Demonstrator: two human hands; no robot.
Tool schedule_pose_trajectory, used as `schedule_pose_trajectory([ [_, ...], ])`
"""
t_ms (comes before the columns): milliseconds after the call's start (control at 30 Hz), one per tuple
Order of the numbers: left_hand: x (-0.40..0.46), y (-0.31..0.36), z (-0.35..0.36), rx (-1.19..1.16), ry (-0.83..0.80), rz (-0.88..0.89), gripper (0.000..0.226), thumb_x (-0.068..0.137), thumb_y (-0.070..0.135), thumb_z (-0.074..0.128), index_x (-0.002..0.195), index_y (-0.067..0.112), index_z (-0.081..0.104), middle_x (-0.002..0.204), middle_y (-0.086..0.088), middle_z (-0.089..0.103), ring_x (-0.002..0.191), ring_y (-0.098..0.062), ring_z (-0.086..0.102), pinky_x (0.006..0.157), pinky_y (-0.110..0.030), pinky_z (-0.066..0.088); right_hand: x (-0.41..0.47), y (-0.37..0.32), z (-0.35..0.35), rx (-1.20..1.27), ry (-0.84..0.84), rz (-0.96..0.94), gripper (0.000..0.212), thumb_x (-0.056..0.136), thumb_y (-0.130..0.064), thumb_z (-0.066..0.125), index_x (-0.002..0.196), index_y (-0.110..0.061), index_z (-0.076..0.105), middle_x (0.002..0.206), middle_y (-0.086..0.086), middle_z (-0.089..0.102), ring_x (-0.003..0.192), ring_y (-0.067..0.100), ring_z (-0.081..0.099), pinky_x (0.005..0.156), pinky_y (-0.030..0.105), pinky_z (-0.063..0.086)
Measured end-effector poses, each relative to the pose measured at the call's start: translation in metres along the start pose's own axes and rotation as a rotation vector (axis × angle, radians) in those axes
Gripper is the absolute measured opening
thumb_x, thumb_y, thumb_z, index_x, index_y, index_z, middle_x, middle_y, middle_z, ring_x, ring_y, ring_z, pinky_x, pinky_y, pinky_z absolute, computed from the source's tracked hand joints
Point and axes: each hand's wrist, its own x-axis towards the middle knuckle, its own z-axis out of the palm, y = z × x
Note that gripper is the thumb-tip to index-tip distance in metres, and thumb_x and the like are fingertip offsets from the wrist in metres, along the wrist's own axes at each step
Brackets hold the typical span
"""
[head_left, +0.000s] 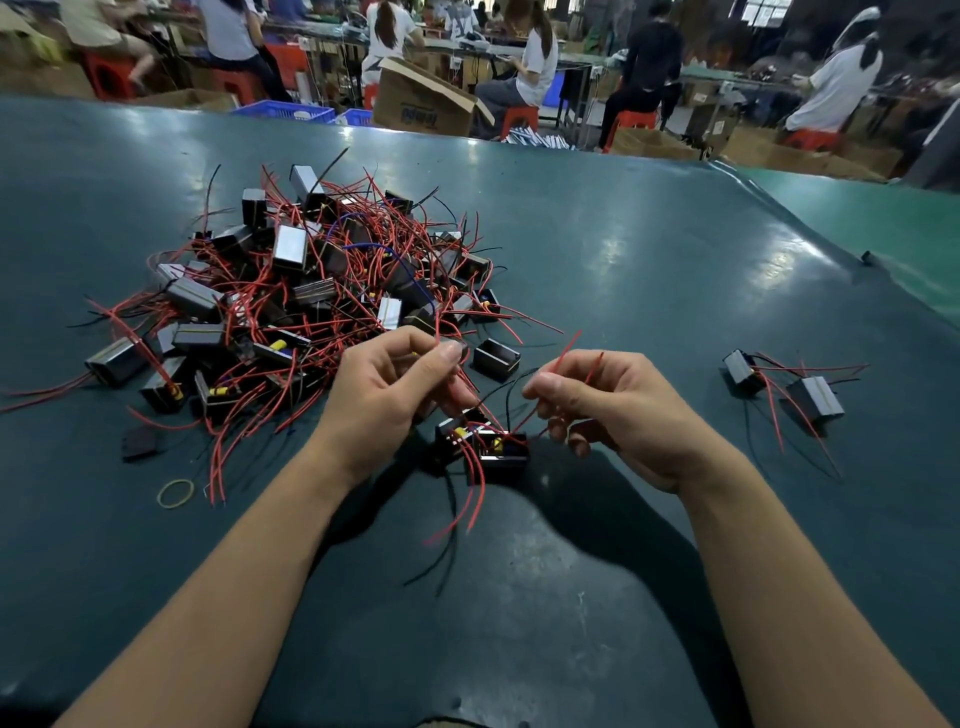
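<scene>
Leads pinched in both hands, tangle close by

The left hand (387, 387) pinches a few red leads (467, 387) between thumb and curled fingers (449, 352). The right hand (618, 410) pinches 1 red lead (570, 358) the same way, fingers closed tight round it. Both sets run down to 2 black wired modules (488, 447), which touch each other low between the wrists. Whether they rest on the bench (623, 234) or hang just above it I cannot tell.

The likely trouble is strain: pulling the hands apart while the leads are crossed could tug a lead out of its module. The big pile (311, 291) lies just beside the left hand, so a trailing lead may snag there and drag other modules along. The long loose ends below the 2 modules could also knot together. A thin lead held only at the fingertips may slip, dropping the modules well short of the 2 set-aside modules (779, 384) at the right
</scene>
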Motion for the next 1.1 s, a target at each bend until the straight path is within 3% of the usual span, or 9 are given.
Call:
schedule_pose_trajectory([
  [167,-0.001,0.002,-0.004,0.030,0.002,0.039,0.031,0.089,0.022,0.054,0.073,-0.002,0.065,0.072,-0.011,0.072,0.062,-0.020,0.062,0.058,-0.028,0.043,-0.002,-0.002,-0.008,-0.003,-0.066,0.045,0.016,0.078,-0.026,0.068,0.079,-0.011,0.073,0.066,0.003,0.062,0.060,0.015,0.059,0.048,0.020,0.044],
  [300,-0.001,-0.001,-0.004,-0.012,-0.059,0.042,0.025,0.091,0.019,0.058,0.089,-0.003,0.069,0.066,-0.011,0.070,0.062,-0.019,0.066,0.062,-0.024,0.051,-0.002,-0.001,-0.012,0.021,-0.044,0.072,0.020,0.077,-0.026,0.069,0.083,-0.007,0.072,0.066,0.005,0.062,0.059,0.016,0.059,0.049,0.020,0.045],
  [400,-0.001,-0.004,-0.004,-0.041,-0.145,-0.048,0.033,0.095,0.022,0.046,0.095,0.000,0.071,0.065,-0.018,0.069,0.061,-0.025,0.065,0.060,-0.029,0.049,-0.002,0.001,-0.011,0.033,-0.081,0.084,0.026,0.073,-0.028,0.073,0.087,-0.006,0.073,0.069,0.006,0.063,0.061,0.017,0.060,0.052,0.021,0.047],
  [500,0.000,-0.009,-0.002,0.187,-0.189,0.020,0.022,0.096,0.001,0.054,0.095,0.011,0.074,0.073,-0.010,0.071,0.068,-0.020,0.067,0.063,-0.029,0.051,-0.002,0.002,-0.012,0.053,-0.102,0.069,0.025,0.073,-0.026,0.072,0.088,-0.007,0.073,0.069,0.006,0.064,0.061,0.016,0.062,0.053,0.021,0.049],
  [567,0.000,-0.013,0.001,0.366,-0.257,0.124,0.030,0.087,-0.012,0.060,0.092,0.013,0.076,0.089,-0.006,0.070,0.080,-0.023,0.066,0.068,-0.033,0.053,-0.002,0.003,-0.013,0.057,-0.104,0.051,0.019,0.075,-0.022,0.070,0.086,-0.007,0.072,0.069,0.006,0.065,0.062,0.017,0.063,0.053,0.021,0.050],
  [700,-0.002,-0.016,0.005,0.581,-0.399,0.269,0.016,0.077,0.015,0.081,0.093,0.014,0.078,0.093,0.001,0.068,0.080,-0.001,0.060,0.072,-0.015,0.045,-0.001,0.004,-0.013,0.055,-0.090,0.042,0.016,0.076,-0.019,0.067,0.085,-0.006,0.071,0.069,0.006,0.066,0.062,0.017,0.063,0.055,0.022,0.051],
  [867,-0.002,-0.017,0.005,0.711,-0.420,0.374,0.014,0.081,0.021,0.078,0.094,0.016,0.079,0.088,0.001,0.068,0.087,-0.015,0.062,0.078,-0.035,0.052,-0.001,0.002,-0.013,0.051,-0.075,0.059,0.023,0.075,-0.016,0.069,0.095,-0.006,0.069,0.067,0.008,0.065,0.061,0.018,0.063,0.054,0.023,0.052],
  [967,-0.004,-0.015,0.006,0.766,-0.356,0.464,0.014,0.087,0.020,0.069,0.094,0.009,0.074,0.085,0.003,0.066,0.079,-0.013,0.062,0.073,-0.030,0.052,0.002,0.001,-0.011,0.102,0.046,0.047,0.035,0.076,-0.019,0.068,0.107,-0.007,0.057,0.066,0.008,0.066,0.054,0.019,0.062,0.047,0.023,0.049],
  [1100,-0.004,-0.013,0.007,0.752,-0.108,0.423,0.012,0.087,0.022,0.060,0.092,0.013,0.065,0.068,0.009,0.060,0.053,-0.005,0.050,0.056,-0.022,0.041,0.004,0.000,-0.010,0.170,0.166,-0.028,0.008,0.095,-0.017,0.055,0.095,-0.010,0.051,0.064,0.010,0.066,0.049,0.021,0.061,0.043,0.024,0.047],
])
